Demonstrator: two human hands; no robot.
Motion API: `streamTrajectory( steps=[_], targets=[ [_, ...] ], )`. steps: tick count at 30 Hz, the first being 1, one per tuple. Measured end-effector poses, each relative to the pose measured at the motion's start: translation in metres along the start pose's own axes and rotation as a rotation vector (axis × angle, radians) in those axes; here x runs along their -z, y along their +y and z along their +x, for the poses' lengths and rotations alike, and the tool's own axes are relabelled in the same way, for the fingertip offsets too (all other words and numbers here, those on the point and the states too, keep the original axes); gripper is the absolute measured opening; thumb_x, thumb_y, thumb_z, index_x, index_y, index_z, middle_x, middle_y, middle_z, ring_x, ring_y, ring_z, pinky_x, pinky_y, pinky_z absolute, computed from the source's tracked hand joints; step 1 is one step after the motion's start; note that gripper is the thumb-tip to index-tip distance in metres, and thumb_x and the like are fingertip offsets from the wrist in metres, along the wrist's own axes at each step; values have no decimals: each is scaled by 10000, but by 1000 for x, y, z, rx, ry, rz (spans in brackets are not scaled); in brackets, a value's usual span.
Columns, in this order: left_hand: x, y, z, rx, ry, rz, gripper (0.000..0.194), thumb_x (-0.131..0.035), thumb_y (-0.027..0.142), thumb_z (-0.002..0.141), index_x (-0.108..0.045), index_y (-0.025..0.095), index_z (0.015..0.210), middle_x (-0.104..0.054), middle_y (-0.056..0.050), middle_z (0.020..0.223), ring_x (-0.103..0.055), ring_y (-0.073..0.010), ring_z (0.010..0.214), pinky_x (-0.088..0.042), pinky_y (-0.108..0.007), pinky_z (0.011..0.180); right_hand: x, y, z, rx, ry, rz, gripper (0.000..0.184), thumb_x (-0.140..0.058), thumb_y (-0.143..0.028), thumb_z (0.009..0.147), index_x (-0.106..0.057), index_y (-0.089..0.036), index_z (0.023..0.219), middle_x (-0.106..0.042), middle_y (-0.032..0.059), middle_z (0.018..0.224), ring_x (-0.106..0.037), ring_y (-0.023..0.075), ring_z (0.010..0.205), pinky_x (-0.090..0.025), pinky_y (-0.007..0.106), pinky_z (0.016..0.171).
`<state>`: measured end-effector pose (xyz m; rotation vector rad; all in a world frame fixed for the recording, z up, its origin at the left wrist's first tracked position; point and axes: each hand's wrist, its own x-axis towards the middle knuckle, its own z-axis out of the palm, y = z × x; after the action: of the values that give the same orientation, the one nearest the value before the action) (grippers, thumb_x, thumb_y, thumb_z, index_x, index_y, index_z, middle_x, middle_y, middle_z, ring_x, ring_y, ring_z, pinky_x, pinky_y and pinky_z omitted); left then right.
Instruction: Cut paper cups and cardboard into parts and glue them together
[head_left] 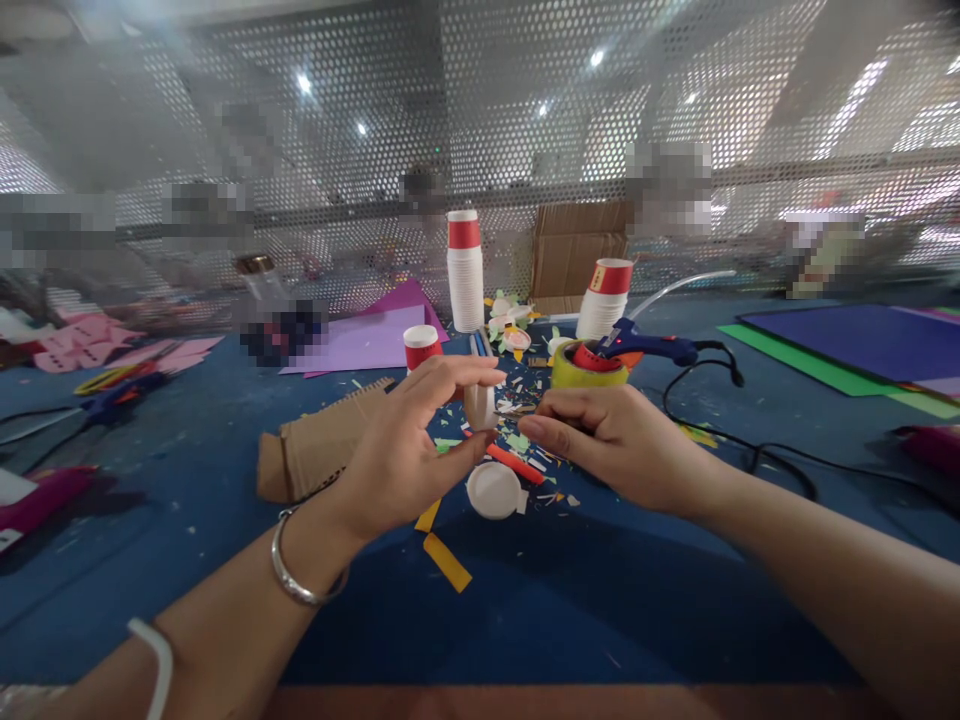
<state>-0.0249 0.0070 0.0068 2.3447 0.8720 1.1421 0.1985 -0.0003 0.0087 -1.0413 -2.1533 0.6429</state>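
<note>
Between the thumb and fingers of my left hand [420,430] is a small white round paper piece [481,407], turned nearly edge-on; it looks like a cut-off paper cup base. My right hand [622,435] is closed, with thumb and forefinger pressed together just right of that piece. A thin greyish tip [516,409] shows by its fingertips, but I cannot make out what it belongs to. On the table below lies a white paper disc [494,490] with a small tab at its right side. An orange-red strip [515,463] rests behind the disc.
Paper scraps litter the middle. A blue glue gun [652,345] rests on a yellow tape roll [589,372], its cord running right. Behind stand cup stacks [466,280] [604,300] and a red-and-white cup [422,347]. Cardboard [322,440] lies left; coloured sheets [847,340] lie right.
</note>
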Motion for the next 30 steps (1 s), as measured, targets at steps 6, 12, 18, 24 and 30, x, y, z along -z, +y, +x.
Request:
streamTrajectory(
  steps=[6, 12, 18, 24, 30],
  targets=[
    [-1, 0, 5, 302, -47, -361, 360, -704, 287, 855, -558, 198, 1171, -645, -89, 1135, -618, -219, 1066, -535, -334, 881, 1, 6, 1, -80, 13, -16, 466, -487, -588, 940, -553, -198, 693, -460, -26, 611, -390, 110, 556, -288, 261, 492],
    [-8, 4, 6, 525, -122, -607, 211, -599, 374, 922, -652, 182, 992, -677, -42, 901, -638, -151, 793, -522, -262, 675, -2, 6, -2, -47, 97, -109, 411, -540, -570, 916, -560, -202, 734, -440, -44, 554, -352, 99, 498, -269, 258, 469],
    [-11, 7, 5, 603, -105, -704, 199, -643, 362, 899, -651, 166, 934, -707, -30, 815, -666, -129, 665, -555, -252, 636, -5, 8, -4, 5, 138, -186, 386, -549, -528, 931, -552, -198, 730, -402, -63, 523, -305, 82, 458, -243, 255, 460],
    [-11, 14, 4, 625, -117, -762, 200, -652, 349, 899, -662, 153, 941, -732, -39, 800, -711, -145, 672, -574, -237, 617, -5, 8, -4, 33, 154, -183, 387, -523, -507, 952, -562, -190, 732, -406, -61, 531, -308, 84, 473, -255, 252, 463],
    [-11, 15, 4, 632, -108, -743, 177, -666, 308, 885, -673, 133, 868, -733, -40, 781, -722, -139, 640, -554, -186, 553, -4, 7, -4, 33, 127, -181, 398, -507, -480, 965, -563, -186, 702, -444, -45, 560, -346, 89, 506, -278, 255, 488]
  ],
)
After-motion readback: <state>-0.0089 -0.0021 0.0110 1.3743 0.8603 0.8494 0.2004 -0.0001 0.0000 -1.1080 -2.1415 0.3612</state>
